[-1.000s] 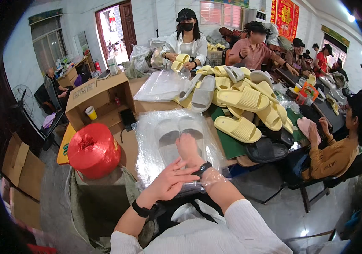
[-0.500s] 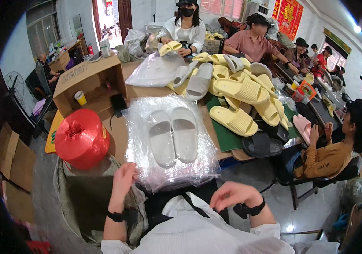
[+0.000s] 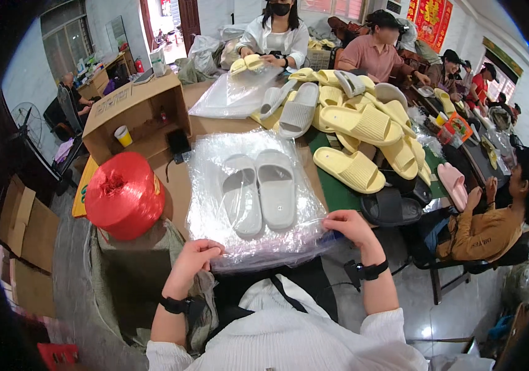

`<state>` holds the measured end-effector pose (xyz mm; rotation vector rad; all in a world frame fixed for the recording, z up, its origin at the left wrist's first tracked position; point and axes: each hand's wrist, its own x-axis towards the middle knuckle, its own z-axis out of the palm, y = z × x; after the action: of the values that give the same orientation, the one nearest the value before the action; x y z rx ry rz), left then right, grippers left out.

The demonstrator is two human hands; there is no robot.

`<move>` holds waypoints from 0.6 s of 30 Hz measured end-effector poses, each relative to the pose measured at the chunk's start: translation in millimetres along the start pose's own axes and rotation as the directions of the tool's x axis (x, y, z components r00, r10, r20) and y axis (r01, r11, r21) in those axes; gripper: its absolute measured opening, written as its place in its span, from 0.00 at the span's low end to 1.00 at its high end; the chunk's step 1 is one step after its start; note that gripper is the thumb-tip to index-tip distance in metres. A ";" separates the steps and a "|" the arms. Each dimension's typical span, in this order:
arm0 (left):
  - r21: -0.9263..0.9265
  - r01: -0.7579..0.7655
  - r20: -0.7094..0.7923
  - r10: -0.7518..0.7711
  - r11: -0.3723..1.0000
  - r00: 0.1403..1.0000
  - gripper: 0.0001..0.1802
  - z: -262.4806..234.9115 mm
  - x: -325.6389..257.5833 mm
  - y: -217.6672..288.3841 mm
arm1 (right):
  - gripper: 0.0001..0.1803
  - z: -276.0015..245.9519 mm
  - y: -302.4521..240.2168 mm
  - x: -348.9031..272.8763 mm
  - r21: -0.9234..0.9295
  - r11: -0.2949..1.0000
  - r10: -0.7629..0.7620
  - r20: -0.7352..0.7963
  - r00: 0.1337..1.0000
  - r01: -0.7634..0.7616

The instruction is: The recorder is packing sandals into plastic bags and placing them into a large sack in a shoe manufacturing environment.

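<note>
A pair of light grey slides (image 3: 258,193) lies side by side, toes away from me, on a stack of clear plastic bags (image 3: 206,164) at the table's near edge. Film glints over part of the left slide; whether both are inside a bag I cannot tell. At the near left corner of the plastic, my left hand (image 3: 195,261) is closed, thumb and fingers pinching the edge. My right hand (image 3: 352,229) pinches the near right corner in the same way. The front edge of the film is wrinkled between the two hands.
A red twine roll (image 3: 123,195) and an open cardboard box (image 3: 135,120) stand left, above a woven sack (image 3: 107,272). Piled yellow slides (image 3: 363,123) and a black slide (image 3: 391,209) lie right. Across the table, a person (image 3: 280,37) holds yellow slides; another person (image 3: 484,216) sits right.
My right hand has moved up and out from near my waist to the bag's right corner. My left hand has shifted right and slightly down onto the left corner. Both now pinch the film.
</note>
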<state>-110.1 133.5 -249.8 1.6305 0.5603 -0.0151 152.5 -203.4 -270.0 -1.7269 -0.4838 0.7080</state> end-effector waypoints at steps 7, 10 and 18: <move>-0.020 -0.289 -0.168 0.282 0.957 0.945 0.09 -1.1 5.9 12.0 | 0.09 13.9 -38.8 -3.6 0.188 0.973 -0.101 -0.178 0.979 0.134; 0.052 -0.514 -0.284 0.506 0.857 0.815 0.09 3.9 17.8 4.8 | 0.07 13.5 -29.6 9.7 0.219 0.922 -0.268 -0.240 0.933 0.320; 0.600 -0.564 0.088 0.654 0.567 0.751 0.12 -3.1 40.0 -47.7 | 0.05 26.1 50.5 20.6 -0.353 0.859 -0.466 -0.245 0.850 0.370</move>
<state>-93.3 151.7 -307.0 2.4063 0.0389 0.5056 147.9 -184.7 -327.3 -1.8773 -0.7376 0.0255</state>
